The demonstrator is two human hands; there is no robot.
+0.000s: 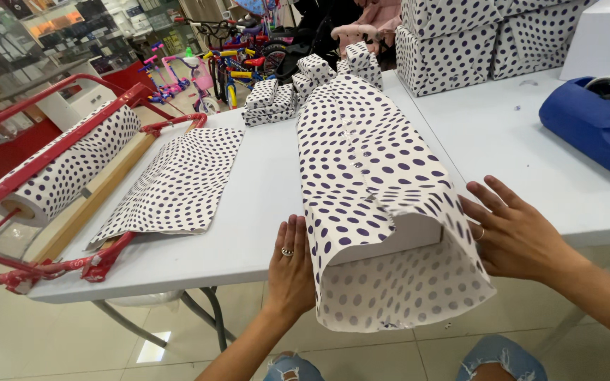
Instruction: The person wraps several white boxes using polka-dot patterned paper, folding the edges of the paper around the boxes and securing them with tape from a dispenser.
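A long box (383, 240) lies on the white table (262, 212), wrapped in white paper w/ dark dots (368, 162). The box end sticks out a bit past the table edge, toward the person. The paper goes on past the box end & hangs open like a tube.

The left hand (291, 264) is flat on the left side of the box, fingers straight & together, pressing the paper, not gripping. It has a ring. The right hand (513, 236) is on the right side of the box, fingers spread & loose, tips touching the paper edge. Neither hand is closed on anything.

Left of the box lies a loose dotted sheet (178, 183). Further left is a paper roll (65, 166) in a red holder (58, 148). Behind the box are small wrapped boxes (273, 99); behind it to the right, big wrapped boxes (453, 49). Well to the right of the box sits a blue tape holder (594, 123).

What could go wrong, I think: the open end is floppy, so it may crumple or tear if pushed in unevenly. The box hangs over the edge, so a hard push could tip it off. If the hands let go, the paper may spring loose.
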